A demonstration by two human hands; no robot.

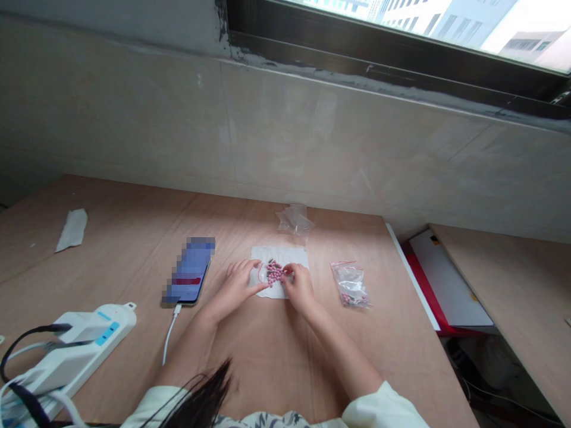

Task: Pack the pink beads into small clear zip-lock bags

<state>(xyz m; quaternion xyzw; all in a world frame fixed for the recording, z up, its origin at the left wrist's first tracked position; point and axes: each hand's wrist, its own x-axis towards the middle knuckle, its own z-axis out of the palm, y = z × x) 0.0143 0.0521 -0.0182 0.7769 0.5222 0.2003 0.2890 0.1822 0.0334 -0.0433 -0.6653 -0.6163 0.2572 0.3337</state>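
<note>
**Left hand** lies open, fingers loosely spread, just beside a cluster of small round pink beads on a white paper sheet. **Right hand** is narrowly pinched at the cluster's right edge; what it holds is too small to tell. **Risk:** a nudge or a slip of the paper could likely send loose beads rolling across the pale plywood surface. **Nearby:** a clear plastic zip bag with red seal containing pink beads, a crumpled clear plastic bag, a pixelated black smartphone on a white charging cable, and a white power strip. Neither bag nor phone lies between the hands.
</note>
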